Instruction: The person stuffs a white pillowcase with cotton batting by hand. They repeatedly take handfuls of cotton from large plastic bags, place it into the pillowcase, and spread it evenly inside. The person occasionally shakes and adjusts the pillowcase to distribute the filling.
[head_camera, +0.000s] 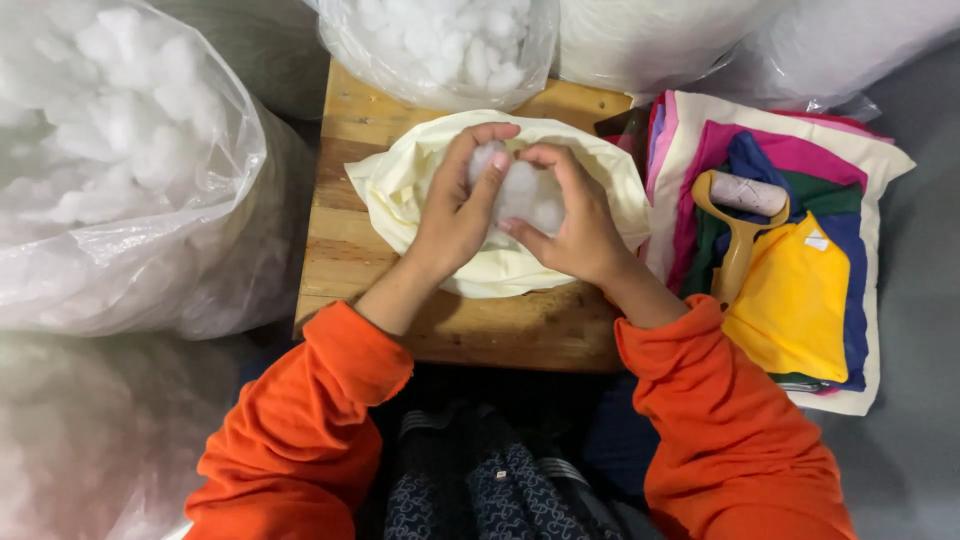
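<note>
Head view, left hand (455, 215) and right hand (575, 225) curled, together grasping white stuffing (525, 190) inside pale yellow fabric cover (400, 185)

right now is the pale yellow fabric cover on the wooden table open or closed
Open. The pale yellow fabric cover gapes at its mouth, white fluffy stuffing showing inside, with the left hand and right hand pressing in.
</note>
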